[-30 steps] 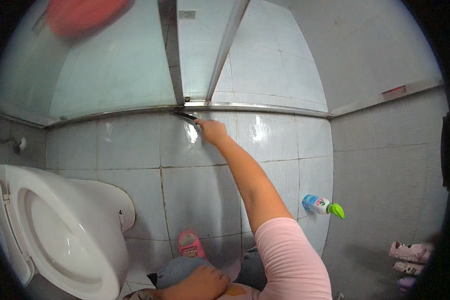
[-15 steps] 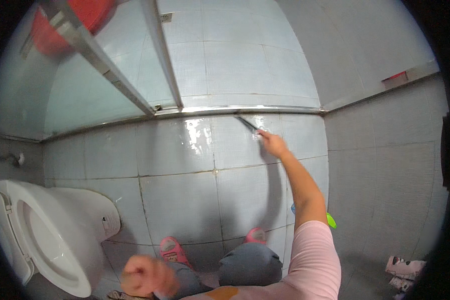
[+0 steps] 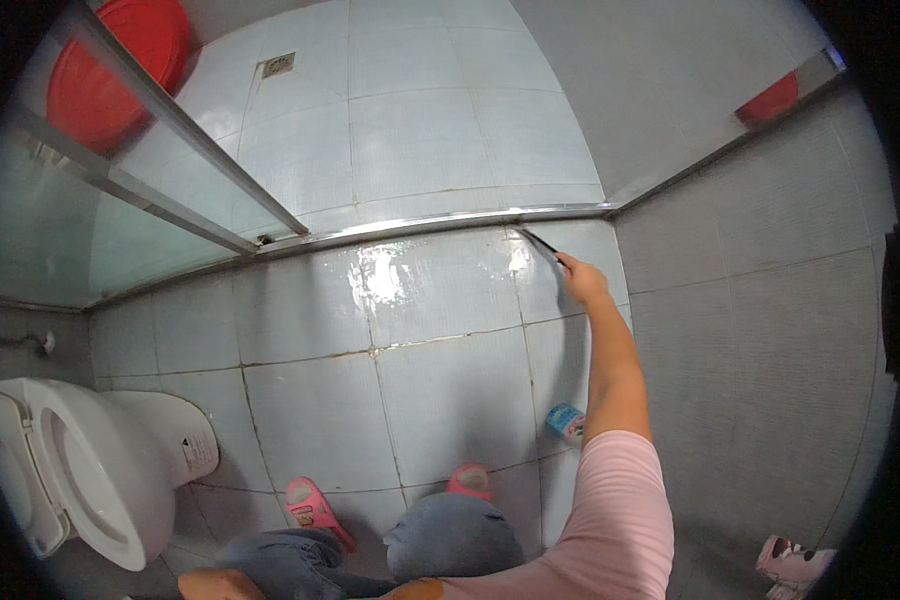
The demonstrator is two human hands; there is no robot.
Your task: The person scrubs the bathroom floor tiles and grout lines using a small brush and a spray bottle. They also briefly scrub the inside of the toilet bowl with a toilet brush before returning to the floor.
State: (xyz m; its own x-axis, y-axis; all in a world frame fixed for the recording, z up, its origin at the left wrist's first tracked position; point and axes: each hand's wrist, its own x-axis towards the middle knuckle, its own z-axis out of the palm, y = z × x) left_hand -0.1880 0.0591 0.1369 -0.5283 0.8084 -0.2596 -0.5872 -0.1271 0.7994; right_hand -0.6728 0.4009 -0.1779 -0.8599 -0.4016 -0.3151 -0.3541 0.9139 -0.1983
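Note:
My right hand (image 3: pixel 586 283) is closed around one end of a thin black stick-like tool (image 3: pixel 544 246). The tool's far tip meets the floor joint at the foot of the metal shower sill (image 3: pixel 410 224), near its right end; the tip is too small to make out. Wet, shiny patches (image 3: pixel 382 275) lie on the floor tiles left of the tool. My left hand (image 3: pixel 220 584) is low at the left, by my knee, cut off by the lower edge, and its fingers do not show.
A white toilet (image 3: pixel 155 420) stands at the left. Glass shower doors (image 3: pixel 170 210) and a red basin (image 3: pixel 120 75) are at the far left. A blue bottle or can (image 3: pixel 565 424) is beside my right arm. A drain (image 3: pixel 279 65) lies beyond the sill.
My right hand has moved the tool's tip rightward along the sill. My left hand has dropped lower and left. The view has shifted, showing more of the blue container and red basin.

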